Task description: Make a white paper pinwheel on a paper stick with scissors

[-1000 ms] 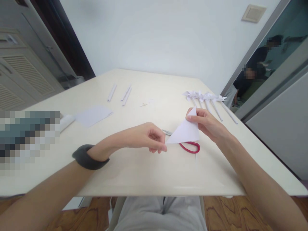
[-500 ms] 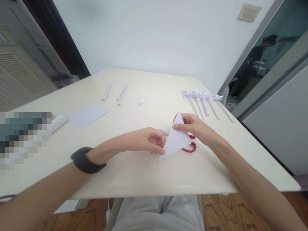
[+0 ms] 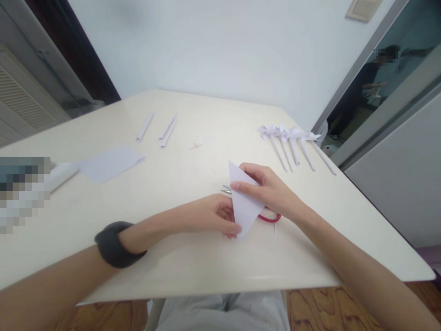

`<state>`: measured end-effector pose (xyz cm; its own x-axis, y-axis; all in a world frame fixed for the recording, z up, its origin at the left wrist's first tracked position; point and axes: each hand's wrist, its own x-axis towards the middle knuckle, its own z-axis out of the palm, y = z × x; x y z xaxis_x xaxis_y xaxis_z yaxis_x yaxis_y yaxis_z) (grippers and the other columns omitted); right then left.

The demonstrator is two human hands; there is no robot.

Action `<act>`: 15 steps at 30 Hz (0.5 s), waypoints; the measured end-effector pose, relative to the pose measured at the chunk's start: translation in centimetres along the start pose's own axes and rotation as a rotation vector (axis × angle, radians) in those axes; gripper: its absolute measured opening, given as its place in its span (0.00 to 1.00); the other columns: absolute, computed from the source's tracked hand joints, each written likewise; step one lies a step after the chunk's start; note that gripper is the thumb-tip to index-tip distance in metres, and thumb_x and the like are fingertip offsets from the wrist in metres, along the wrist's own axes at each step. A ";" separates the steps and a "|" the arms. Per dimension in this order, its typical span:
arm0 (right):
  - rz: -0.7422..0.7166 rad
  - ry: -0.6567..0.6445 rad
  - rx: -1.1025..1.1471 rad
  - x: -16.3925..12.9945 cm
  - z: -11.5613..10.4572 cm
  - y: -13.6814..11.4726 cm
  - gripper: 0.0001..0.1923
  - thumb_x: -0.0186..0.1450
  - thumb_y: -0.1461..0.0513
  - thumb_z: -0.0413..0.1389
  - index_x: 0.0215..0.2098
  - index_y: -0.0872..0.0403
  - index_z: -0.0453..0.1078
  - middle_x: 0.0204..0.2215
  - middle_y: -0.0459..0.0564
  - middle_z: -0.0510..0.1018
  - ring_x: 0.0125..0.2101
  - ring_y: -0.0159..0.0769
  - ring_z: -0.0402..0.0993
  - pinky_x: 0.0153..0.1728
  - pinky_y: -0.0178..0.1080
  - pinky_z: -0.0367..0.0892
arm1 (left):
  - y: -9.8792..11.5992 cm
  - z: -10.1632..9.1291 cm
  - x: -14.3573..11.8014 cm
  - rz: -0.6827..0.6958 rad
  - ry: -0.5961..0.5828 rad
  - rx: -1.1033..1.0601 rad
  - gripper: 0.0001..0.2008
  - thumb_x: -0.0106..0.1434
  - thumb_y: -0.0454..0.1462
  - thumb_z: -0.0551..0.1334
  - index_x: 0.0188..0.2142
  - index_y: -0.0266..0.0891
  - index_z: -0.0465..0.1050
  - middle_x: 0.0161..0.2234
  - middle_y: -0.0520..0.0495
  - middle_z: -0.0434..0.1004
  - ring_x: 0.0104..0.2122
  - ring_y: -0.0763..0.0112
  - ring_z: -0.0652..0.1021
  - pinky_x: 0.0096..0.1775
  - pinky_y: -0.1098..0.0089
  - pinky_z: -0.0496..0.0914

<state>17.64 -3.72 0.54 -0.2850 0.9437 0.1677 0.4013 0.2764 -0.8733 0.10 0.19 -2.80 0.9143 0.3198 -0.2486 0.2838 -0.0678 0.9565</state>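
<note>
A white paper triangle (image 3: 245, 204), apparently a folded sheet, is held up over the table between both hands. My left hand (image 3: 220, 215) pinches its lower corner between thumb and fingers. Higher up, my right hand (image 3: 265, 184) grips the paper, thumb in front and fingers behind. Beneath the paper lie scissors with a red handle (image 3: 270, 218); their blade tips show at the left and their middle is hidden. A dark band (image 3: 119, 244) circles my left wrist.
Several paper pinwheels on rolled sticks (image 3: 289, 138) lie at the right back. Rolled paper tubes (image 3: 168, 131) rest at the left back, near small paper scraps (image 3: 197, 145). Flat white paper (image 3: 112, 163) lies at the left. A person (image 3: 367, 87) is beyond the doorway at right.
The paper triangle has turned, its upper tip swinging left and its lower corner shifting right. Both hands keep hold of it. The camera view has shifted slightly.
</note>
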 end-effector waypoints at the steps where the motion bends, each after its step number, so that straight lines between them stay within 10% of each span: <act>1: -0.001 -0.002 -0.028 0.2 -0.2 -0.1 0.08 0.63 0.58 0.53 0.29 0.53 0.63 0.26 0.42 0.66 0.27 0.28 0.62 0.25 0.32 0.56 | -0.2 0.0 0.2 -0.003 0.021 -0.035 0.03 0.57 0.34 0.61 0.32 0.37 0.73 0.28 0.50 0.76 0.30 0.70 0.76 0.35 0.69 0.70; 10: 0.233 -0.031 -0.620 -0.4 -4.6 2.2 0.09 0.65 0.57 0.50 0.41 0.50 0.67 0.39 0.50 0.73 0.38 0.40 0.70 0.36 0.42 0.65 | 1.3 -0.7 -0.3 -0.038 0.413 -0.278 0.04 0.57 0.36 0.62 0.29 0.37 0.72 0.23 0.53 0.74 0.24 0.75 0.73 0.31 0.73 0.67; 15: 0.207 -0.108 -0.740 -1.2 -3.1 4.6 0.08 0.64 0.62 0.51 0.42 0.50 0.65 0.42 0.51 0.69 0.40 0.41 0.68 0.41 0.44 0.66 | 1.4 -1.4 -0.6 -0.004 0.389 -0.262 0.10 0.59 0.36 0.60 0.22 0.37 0.71 0.21 0.53 0.73 0.24 0.74 0.72 0.31 0.73 0.68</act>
<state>22.51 -3.05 -2.28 -0.2089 0.9769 -0.0447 0.9217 0.1814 -0.3430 -0.43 1.21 -1.09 0.7230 0.6533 -0.2246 0.1592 0.1588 0.9744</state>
